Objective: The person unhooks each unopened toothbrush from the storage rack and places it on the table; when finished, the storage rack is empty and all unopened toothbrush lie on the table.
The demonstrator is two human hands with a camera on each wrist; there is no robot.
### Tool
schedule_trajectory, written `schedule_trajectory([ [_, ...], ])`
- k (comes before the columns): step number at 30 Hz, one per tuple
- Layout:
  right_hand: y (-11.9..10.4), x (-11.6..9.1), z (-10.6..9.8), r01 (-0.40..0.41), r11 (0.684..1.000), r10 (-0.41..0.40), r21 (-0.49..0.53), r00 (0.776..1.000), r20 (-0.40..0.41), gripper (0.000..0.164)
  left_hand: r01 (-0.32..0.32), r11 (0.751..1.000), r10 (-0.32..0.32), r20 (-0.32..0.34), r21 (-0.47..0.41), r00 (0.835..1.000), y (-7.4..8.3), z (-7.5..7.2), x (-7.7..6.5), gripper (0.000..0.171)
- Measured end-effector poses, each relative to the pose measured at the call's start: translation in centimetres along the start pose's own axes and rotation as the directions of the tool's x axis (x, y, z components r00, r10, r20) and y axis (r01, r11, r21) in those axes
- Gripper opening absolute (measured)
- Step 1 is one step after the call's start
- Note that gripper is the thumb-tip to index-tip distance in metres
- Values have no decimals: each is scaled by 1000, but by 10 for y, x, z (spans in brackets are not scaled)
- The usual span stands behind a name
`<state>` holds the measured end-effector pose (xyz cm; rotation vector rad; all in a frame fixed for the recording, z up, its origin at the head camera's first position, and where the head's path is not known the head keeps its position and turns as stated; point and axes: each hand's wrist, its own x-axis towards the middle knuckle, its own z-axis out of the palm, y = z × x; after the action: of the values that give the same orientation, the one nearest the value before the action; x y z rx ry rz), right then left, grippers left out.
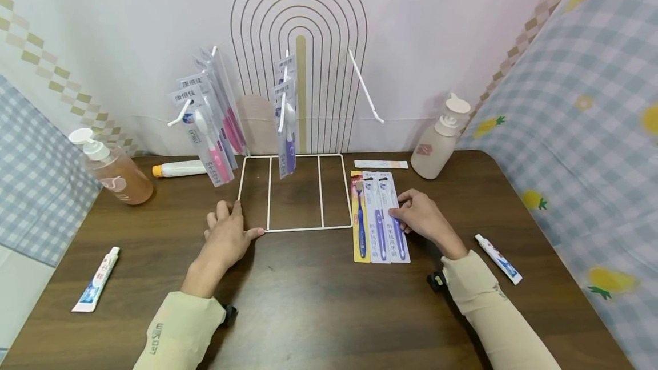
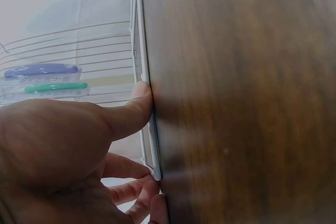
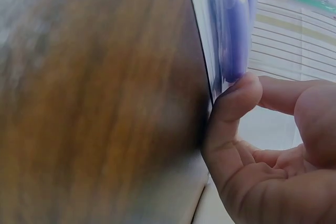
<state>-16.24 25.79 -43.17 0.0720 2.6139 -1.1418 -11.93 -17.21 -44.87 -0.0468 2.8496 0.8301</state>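
A white wire rack stands on the table, its base lying flat. My left hand rests on the base's front left corner; in the left wrist view the thumb lies along the wire. Packaged pink toothbrushes hang from the left hook, and packaged toothbrushes with a purple one in front hang from the middle hook. To the rack's right lie two purple toothbrush packs and a yellow-backed pack with a blue toothbrush. My right hand pinches the rightmost purple toothbrush pack at its right edge.
Pump bottles stand at the back, an amber one left and a pale one right. Toothpaste tubes lie at left, right and behind the left hand. A slim white packet lies behind the toothbrush packs.
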Motion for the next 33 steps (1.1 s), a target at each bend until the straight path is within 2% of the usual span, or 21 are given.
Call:
schedule_trajectory([
  [8,-1,1,2,-12,1000,12,-4,1000,-7,50,-7,1000,7,-3,-3,1000,-4,2,2,98],
  [17,-3,-1,1,-21,1000,21,5,1000,-4,50,-6,1000,6,3,-13,1000,0,-2,-2,98],
  [22,-12,2,-3,-22,997,16,-80,998,-68,47,-5,1000,5,9,-13,1000,1,-4,-3,98],
  [25,-32,6,-4,46,989,-65,-138,989,-135,48,-5,1000,5,10,-10,1000,-1,-3,-2,98],
  [27,-51,10,-1,129,981,-152,-144,975,-161,48,-2,1000,2,5,-14,1000,-3,-1,-1,98],
  [30,-86,17,7,270,955,-288,-121,942,-171,48,-1,1000,1,1,-8,1000,-2,-1,-1,99],
  [33,-123,24,16,382,922,-387,-66,907,-167,47,-3,1000,3,-5,-16,1000,1,-1,-1,99],
])
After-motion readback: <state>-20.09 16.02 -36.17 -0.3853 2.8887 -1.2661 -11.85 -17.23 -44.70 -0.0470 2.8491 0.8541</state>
